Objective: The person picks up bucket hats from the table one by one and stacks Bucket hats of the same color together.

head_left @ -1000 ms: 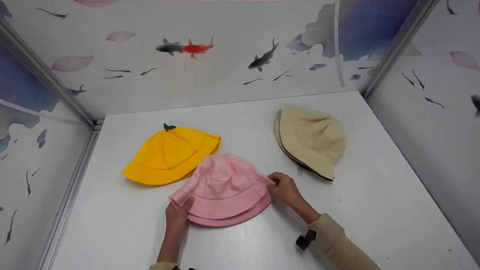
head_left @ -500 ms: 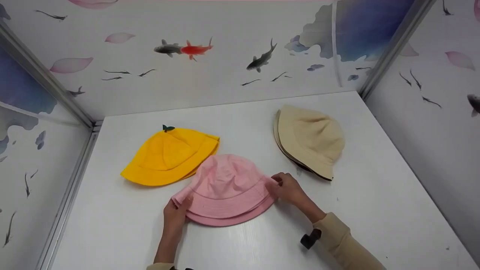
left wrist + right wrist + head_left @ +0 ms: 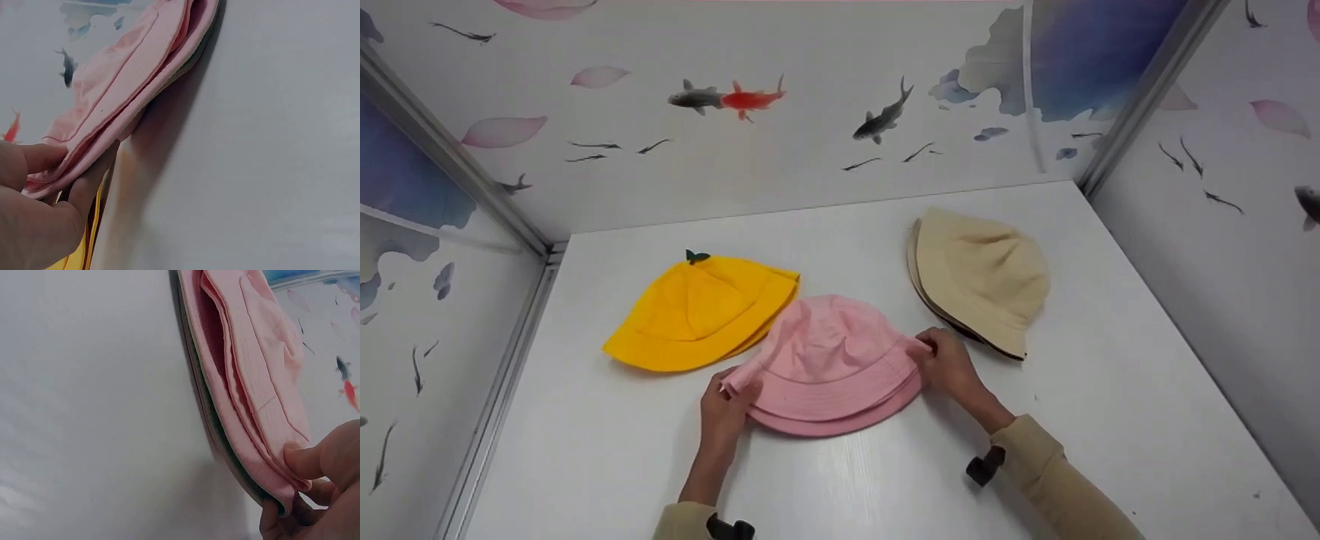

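A pink bucket hat [image 3: 829, 349] lies flattened at the middle of the table, crown away from me and brim towards me. My left hand [image 3: 725, 412] pinches the left end of its brim, thumb on top and fingers underneath. At the right end, my right hand [image 3: 951, 369] pinches the brim the same way. Both wrist views show the brim layers [image 3: 121, 107] lifted a little at the ends. Below the pink layers runs a dark green edge with a greyish rim [image 3: 216, 422]; whether it is lining or another hat, I cannot tell.
A yellow bucket hat [image 3: 697, 311] with a green leaf tuft lies to the left, close to the pink one. Beige bucket hats [image 3: 986, 277], seemingly stacked, lie at the back right. Printed panels [image 3: 810, 172] wall the white table [image 3: 1110, 420] at back and sides.
Both hands have shifted the pink hat to the right and, in the last half second, slightly away from me. The yellow and beige hats have stayed put.
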The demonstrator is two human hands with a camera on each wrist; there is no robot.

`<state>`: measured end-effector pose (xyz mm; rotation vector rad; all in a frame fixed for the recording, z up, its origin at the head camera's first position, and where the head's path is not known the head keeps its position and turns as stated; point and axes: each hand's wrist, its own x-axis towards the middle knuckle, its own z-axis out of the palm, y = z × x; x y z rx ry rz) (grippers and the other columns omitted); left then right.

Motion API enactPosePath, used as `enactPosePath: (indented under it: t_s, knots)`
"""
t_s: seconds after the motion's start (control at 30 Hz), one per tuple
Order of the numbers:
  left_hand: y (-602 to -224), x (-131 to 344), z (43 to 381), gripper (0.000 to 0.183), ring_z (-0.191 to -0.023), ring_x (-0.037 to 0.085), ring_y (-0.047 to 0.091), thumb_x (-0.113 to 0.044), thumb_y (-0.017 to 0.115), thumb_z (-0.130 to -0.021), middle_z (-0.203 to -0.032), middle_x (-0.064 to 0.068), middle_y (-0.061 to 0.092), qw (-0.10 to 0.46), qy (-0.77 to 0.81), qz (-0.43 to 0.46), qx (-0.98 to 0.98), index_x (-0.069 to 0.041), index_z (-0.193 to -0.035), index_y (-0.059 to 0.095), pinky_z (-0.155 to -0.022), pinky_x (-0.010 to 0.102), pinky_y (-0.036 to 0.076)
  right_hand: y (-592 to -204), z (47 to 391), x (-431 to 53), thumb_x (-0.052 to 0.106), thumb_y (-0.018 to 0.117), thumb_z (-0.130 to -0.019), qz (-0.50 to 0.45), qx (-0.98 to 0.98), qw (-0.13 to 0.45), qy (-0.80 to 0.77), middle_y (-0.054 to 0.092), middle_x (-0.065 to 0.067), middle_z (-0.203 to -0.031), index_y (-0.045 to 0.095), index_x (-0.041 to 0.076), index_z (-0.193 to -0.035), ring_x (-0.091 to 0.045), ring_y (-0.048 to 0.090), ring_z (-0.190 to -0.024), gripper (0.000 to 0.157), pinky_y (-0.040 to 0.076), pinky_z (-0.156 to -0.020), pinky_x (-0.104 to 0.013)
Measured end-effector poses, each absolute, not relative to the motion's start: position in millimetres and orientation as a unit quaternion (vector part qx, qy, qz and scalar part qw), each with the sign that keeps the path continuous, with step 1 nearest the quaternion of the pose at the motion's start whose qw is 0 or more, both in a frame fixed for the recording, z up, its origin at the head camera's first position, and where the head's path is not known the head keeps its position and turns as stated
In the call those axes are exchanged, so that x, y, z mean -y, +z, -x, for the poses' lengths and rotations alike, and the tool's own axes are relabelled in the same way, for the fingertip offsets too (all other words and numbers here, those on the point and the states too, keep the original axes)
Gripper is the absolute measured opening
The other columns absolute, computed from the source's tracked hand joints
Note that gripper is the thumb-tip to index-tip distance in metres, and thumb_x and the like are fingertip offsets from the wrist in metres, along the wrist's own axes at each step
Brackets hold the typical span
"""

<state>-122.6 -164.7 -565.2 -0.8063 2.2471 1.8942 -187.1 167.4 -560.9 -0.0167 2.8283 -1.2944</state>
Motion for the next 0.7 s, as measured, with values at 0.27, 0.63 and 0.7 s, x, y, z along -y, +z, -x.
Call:
enactPosePath:
  t_s: [0.27, 0.63, 0.7]
  knots:
    - [-564.8, 155.2, 143.0, 0.044, -0.092, 0.021, 0.059, -0.015, 0.066, -0.095, -0.129, 0.018, 0.063, 0.050, 0.615, 0.249, -0.746, -0.011, -0.138, 0.055, -0.073, 0.021, 0.056, -561.5, 199.0, -181.1, 0.007, 0.063, -0.096, -0.020, -0.903, -0.019, -0.429, 0.066, -0.020, -0.108, 0.069, -0.003, -0.112, -0.031, 0.060, -0.102, 0.020, 0.050, -0.089, -0.046]
    - [-567.8, 154.1, 159.1, 0.046, -0.091, 0.022, 0.064, -0.016, 0.070, -0.094, -0.122, 0.019, 0.064, 0.015, 0.597, 0.241, -0.765, -0.006, -0.137, 0.060, -0.078, 0.025, 0.060, -565.9, 204.2, -192.8, 0.017, 0.072, -0.093, -0.020, -0.906, -0.073, -0.417, 0.069, -0.014, -0.098, 0.075, 0.004, -0.112, -0.023, 0.061, -0.086, 0.024, 0.048, -0.070, -0.029]
    - [-569.2, 154.2, 159.1, 0.044, -0.090, 0.022, 0.064, -0.016, 0.071, -0.093, -0.120, 0.019, 0.065, 0.009, 0.585, 0.237, -0.776, -0.007, -0.135, 0.062, -0.078, 0.024, 0.060, -566.0, 204.0, -193.0, 0.016, 0.071, -0.093, -0.024, -0.909, -0.073, -0.410, 0.069, -0.013, -0.097, 0.075, 0.005, -0.113, -0.023, 0.061, -0.086, 0.023, 0.047, -0.070, -0.029]
